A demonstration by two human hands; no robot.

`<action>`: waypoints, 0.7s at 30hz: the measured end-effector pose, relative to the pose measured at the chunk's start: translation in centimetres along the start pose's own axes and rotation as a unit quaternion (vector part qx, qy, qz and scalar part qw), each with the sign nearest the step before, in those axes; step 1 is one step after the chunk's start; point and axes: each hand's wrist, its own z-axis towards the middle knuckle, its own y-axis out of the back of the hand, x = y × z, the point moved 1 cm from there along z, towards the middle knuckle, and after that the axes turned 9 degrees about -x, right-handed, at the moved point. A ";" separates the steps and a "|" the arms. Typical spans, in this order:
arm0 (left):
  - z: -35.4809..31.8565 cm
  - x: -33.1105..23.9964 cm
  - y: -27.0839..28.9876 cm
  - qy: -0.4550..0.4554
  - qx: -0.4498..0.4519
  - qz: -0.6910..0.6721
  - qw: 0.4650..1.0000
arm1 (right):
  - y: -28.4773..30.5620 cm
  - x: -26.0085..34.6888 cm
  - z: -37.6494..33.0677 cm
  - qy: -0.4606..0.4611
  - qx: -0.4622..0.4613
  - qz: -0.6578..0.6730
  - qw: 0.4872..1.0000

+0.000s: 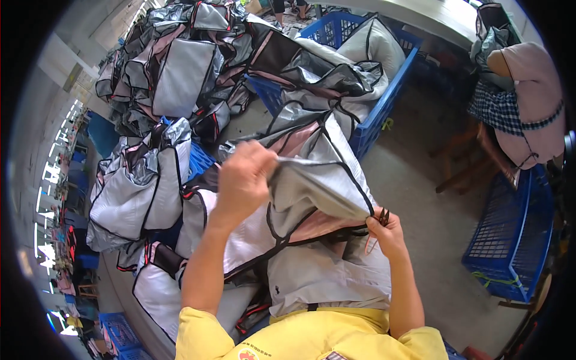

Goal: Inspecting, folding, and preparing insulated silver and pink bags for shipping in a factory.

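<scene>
A silver-grey fabric bag with black bound edges and pink panels lies across my lap. My left hand is raised and closed on the upper edge of one flap, pulling it taut. At the flap's opposite corner, my right hand pinches the black binding. Small dark thread snips are also held in that right hand, with their points upward beside the bag corner. Part of the bag slumps toward the blue crate ahead, and its underside is hidden.
A large pile of similar bags rises at the far left, with more bags nearer my left side. A blue plastic crate holding bags stands ahead. To the right are another blue crate and a seated person.
</scene>
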 end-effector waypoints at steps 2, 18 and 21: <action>2.9 -4.3 3.0 -0.016 -0.029 -0.019 0.999 | -0.6 2.3 0.7 0.000 0.040 0.018 0.999; -7.9 -5.8 2.1 -0.137 0.141 0.037 0.980 | 0.0 2.4 0.0 0.147 -0.030 -0.124 0.981; -14.6 -4.9 1.6 -0.121 0.250 0.108 0.955 | 2.8 -0.7 -0.6 0.124 -0.046 -0.130 0.983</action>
